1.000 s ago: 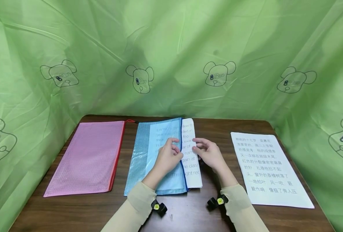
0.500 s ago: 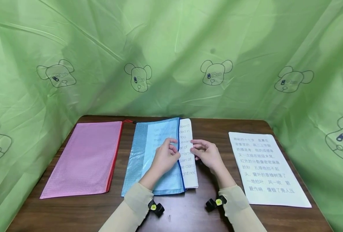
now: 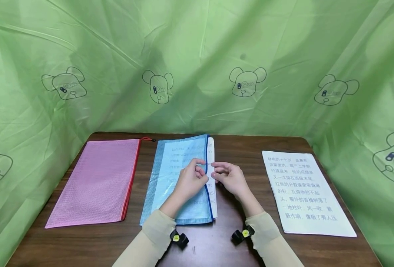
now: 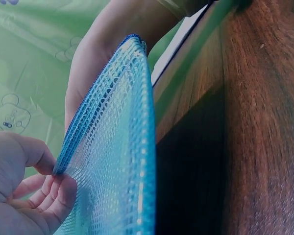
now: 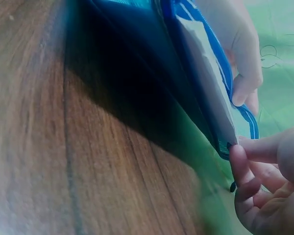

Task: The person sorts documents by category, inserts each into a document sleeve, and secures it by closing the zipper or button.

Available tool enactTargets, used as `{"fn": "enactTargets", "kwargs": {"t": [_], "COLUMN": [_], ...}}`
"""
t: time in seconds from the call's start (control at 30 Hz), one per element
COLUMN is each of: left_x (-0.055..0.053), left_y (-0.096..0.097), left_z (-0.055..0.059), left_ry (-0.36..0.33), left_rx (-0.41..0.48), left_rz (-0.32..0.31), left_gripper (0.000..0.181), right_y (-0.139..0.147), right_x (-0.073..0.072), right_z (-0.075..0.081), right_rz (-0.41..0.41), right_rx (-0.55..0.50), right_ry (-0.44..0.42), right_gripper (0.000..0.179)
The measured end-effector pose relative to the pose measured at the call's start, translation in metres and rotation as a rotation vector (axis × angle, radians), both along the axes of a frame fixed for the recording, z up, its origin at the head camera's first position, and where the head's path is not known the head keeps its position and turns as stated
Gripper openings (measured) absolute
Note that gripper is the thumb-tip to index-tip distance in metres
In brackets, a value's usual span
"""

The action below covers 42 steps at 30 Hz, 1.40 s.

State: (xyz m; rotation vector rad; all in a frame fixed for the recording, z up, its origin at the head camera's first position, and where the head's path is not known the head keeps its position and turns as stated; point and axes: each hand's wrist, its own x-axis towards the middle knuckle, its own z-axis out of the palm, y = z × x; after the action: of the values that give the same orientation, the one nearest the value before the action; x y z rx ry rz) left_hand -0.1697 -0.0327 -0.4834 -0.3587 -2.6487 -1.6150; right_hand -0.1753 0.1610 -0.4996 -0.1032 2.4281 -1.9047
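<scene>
A blue mesh zipper pouch point(image 3: 161, 185) lies at the middle of the table, its zipper side open toward the right. White printed sheets point(image 3: 211, 148) sit mostly inside it, their text showing through the mesh and a narrow strip sticking out past the dark blue zipper edge. My left hand point(image 3: 191, 181) pinches that upper zipper edge between thumb and fingers, lifting it in the left wrist view point(image 4: 32, 188). On the right, my right hand point(image 3: 231, 180) pinches the outer edge of the sheets point(image 5: 213, 73), close to the pouch opening.
To the left lies a pink mesh zipper pouch point(image 3: 95, 181) with a red zipper edge and a red pull loop point(image 3: 146, 139). A stack of white printed paper point(image 3: 307, 193) lies at the right. Behind the wooden table point(image 3: 250, 148) hangs a green curtain point(image 3: 197, 48) with bear outlines.
My right hand has moved left, sliding the sheets deeper into the blue pouch, so the strip outside is much narrower. My left hand keeps its hold on the zipper edge.
</scene>
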Motion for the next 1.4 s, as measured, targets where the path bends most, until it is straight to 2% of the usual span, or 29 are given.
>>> {"fn": "enactTargets", "kwargs": {"t": [0.27,0.53,0.63,1.0,1.4], "left_x": [0.000,0.002,0.003,0.005,0.003], "left_y": [0.001,0.004,0.006,0.006,0.003], "left_z": [0.001,0.000,0.000,0.000,0.001], "left_ry": [-0.005,0.005,0.021,0.018,0.013], "left_rx": [-0.004,0.020,0.018,0.027,0.043], "left_rz": [-0.009,-0.076,-0.082,-0.065,-0.031], "left_gripper": [0.044,0.048,0.048,0.047,0.046], "right_y": [-0.003,-0.006,-0.009,-0.015,-0.013], "right_x": [-0.001,-0.002,-0.002,-0.001,0.000], "right_z": [-0.003,-0.006,-0.007,-0.008,-0.004], "right_rz": [0.005,0.012,0.003,-0.020,0.057], "right_rx": [0.042,0.030,0.028,0.034,-0.002], "right_ry": [0.023,0.017,0.006,-0.001,-0.002], "right_gripper": [0.031,0.033,0.036,0.038,0.039]}}
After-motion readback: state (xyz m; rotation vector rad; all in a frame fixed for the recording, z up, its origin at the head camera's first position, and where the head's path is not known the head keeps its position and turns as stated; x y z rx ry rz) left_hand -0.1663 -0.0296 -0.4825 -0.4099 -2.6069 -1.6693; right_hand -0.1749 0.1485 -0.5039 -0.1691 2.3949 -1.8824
